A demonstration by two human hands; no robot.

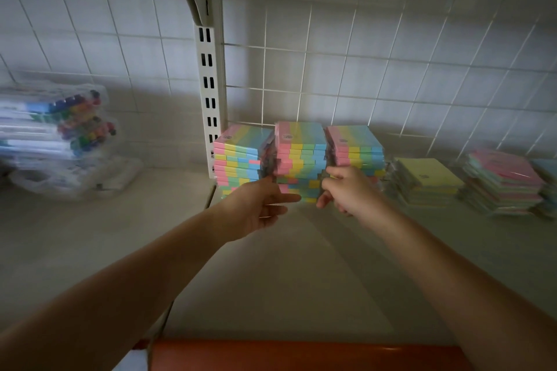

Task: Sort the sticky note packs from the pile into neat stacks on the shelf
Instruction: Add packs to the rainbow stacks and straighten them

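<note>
Three tall stacks of striped sticky note packs stand at the back of the shelf (301, 265): a left stack (241, 156), a middle stack (301, 150) and a right stack (355, 147). My left hand (259, 208) reaches to the lower left side of the middle stack, fingers mostly straight and touching it. My right hand (343, 190) is at the stack's lower right side, fingers curled against the packs between the middle and right stacks. Further right lie a low yellow stack (428, 184) and a pink and green stack (503, 184).
A white slotted upright (209, 99) divides the shelf bays, with a wire grid back panel (361, 69). Bagged marker pen sets (60, 135) lie in the left bay. An orange edge (301, 355) runs along the bottom of the view.
</note>
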